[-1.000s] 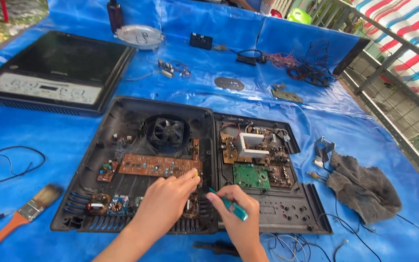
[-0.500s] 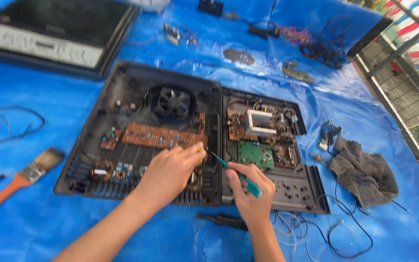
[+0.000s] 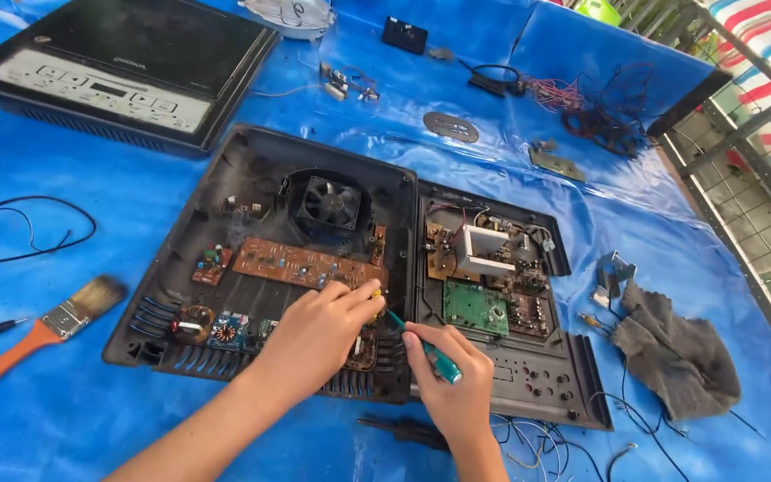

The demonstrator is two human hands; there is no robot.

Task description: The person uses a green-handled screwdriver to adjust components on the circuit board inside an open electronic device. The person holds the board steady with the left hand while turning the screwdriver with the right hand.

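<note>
Under both hands | opened casing | screwdriver (right-held)

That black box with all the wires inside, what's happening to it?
A person has an opened black appliance casing lying on a blue tarp. The right hand holds a green-handled screwdriver, its tip pointed at the brown circuit board. The left hand pinches something small beside the tip. A fan sits uncovered above. A paintbrush and a grey rag lie nearby.
</note>
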